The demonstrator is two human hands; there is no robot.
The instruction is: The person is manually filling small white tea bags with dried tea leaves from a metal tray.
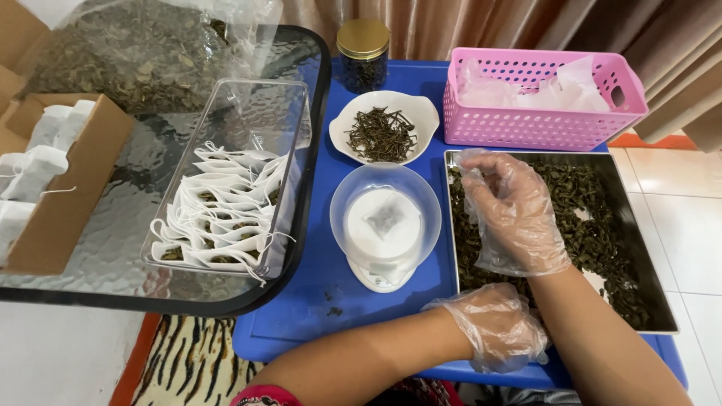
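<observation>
Sitting near the blue table's front edge, the scale carries a clear bowl with a teabag. Just right, the gloved left hand rests curled and empty, nearest it. The gloved right hand hovers half-closed over the tray of loose tea leaves, fingertips pinched together; whether they hold anything cannot be told.

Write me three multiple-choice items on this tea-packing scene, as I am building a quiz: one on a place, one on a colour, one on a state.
1. Where does the gold-lidded jar stand?
A. behind the white bowl
B. in the tray
C. on the scale

2. What colour is the basket?
A. green
B. pink
C. black

3. How is the right hand?
A. bare
B. flat on the floor
C. gloved, raised over the leaf tray

Answers: A, the jar sits beyond the bowl; B, its perforated walls are pink; C, clear plastic covers it above the leaves.
</observation>
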